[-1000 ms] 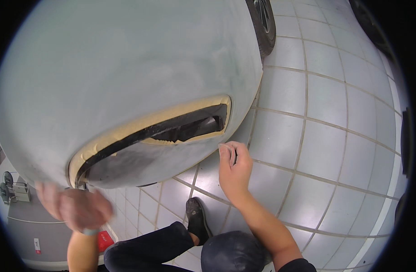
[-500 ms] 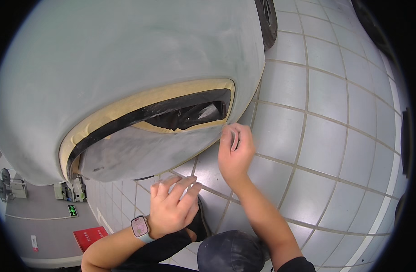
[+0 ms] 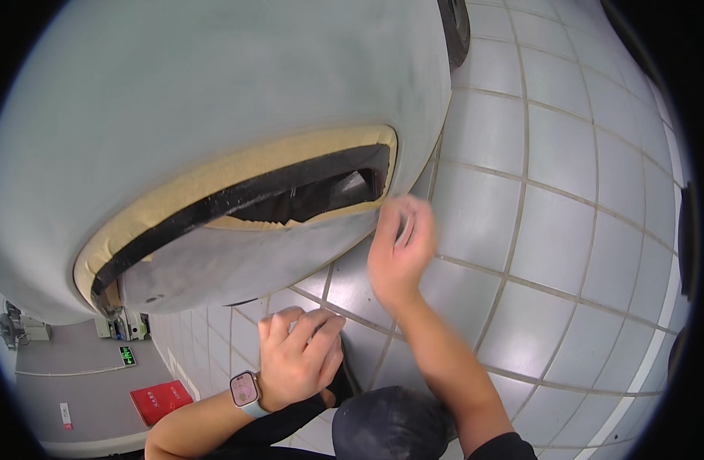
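A grey, patchy car body panel (image 3: 229,69) curves before me. Beige masking tape (image 3: 281,142) borders its dark recessed opening (image 3: 313,195), above a scuffed lower section (image 3: 214,272). At the lower edge beside the opening's right end, my right hand (image 3: 400,249), slightly blurred, pinches what looks like a thin, pale folded pad (image 3: 404,226). My left hand (image 3: 298,353), wearing a watch (image 3: 244,388), hovers below the panel with fingers curled but apart and nothing visible in them.
Behind the panel's right side is a tyre (image 3: 457,31). A tiled floor (image 3: 555,230) extends rightward. At lower left a grey surface (image 3: 76,395) carries a red object (image 3: 160,400) and a green sign (image 3: 126,356). My dark-clad knee (image 3: 379,425) is below my hands.
My left hand has swung right from beside the opening's left end to below the panel, now less blurred. My right hand has risen slightly in view, still pinching the pad.
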Tool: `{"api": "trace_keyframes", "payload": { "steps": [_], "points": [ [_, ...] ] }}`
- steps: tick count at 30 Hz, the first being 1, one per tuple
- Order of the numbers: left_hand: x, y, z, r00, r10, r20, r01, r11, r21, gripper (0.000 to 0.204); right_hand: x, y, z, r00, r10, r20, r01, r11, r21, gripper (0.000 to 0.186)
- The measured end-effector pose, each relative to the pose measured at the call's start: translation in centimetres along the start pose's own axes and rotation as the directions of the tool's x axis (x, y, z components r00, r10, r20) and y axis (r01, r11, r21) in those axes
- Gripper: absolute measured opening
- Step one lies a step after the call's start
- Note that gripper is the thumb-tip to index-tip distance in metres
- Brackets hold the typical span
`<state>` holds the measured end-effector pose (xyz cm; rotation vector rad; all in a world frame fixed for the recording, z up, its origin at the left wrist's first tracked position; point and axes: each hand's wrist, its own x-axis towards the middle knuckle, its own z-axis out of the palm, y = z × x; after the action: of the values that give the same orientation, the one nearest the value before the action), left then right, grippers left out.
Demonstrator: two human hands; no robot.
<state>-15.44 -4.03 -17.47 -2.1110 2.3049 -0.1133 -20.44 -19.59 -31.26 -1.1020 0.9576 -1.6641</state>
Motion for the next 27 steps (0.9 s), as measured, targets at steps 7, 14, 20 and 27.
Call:
{"api": "trace_keyframes", "payload": {
  "steps": [7,14,20,27],
  "points": [
    [8.1,-1.7,1.8,0.946,-0.029,-0.324,0.015,0.999,-0.046,0.015,-1.3,-0.6,-2.5,0.972,0.234,0.004,-0.234,0.972,0.038,0.009],
    [13.1,-1.3,3.9,0.944,0.070,-0.323,0.005,0.974,0.226,0.020,-1.8,-0.5,-7.1,0.901,0.433,-0.042,-0.423,0.894,0.147,0.013],
    [13.4,-1.2,4.0,0.950,0.046,-0.310,0.031,0.970,0.239,0.020,-2.7,-0.4,-7.7,0.888,0.455,-0.070,-0.433,0.877,0.207,0.014],
    [13.5,-1.5,4.2,0.948,0.110,-0.299,-0.022,0.959,0.281,0.018,-1.3,-1.3,-7.7,0.864,0.504,-0.001,-0.479,0.821,0.309,0.013]
  ]
}}
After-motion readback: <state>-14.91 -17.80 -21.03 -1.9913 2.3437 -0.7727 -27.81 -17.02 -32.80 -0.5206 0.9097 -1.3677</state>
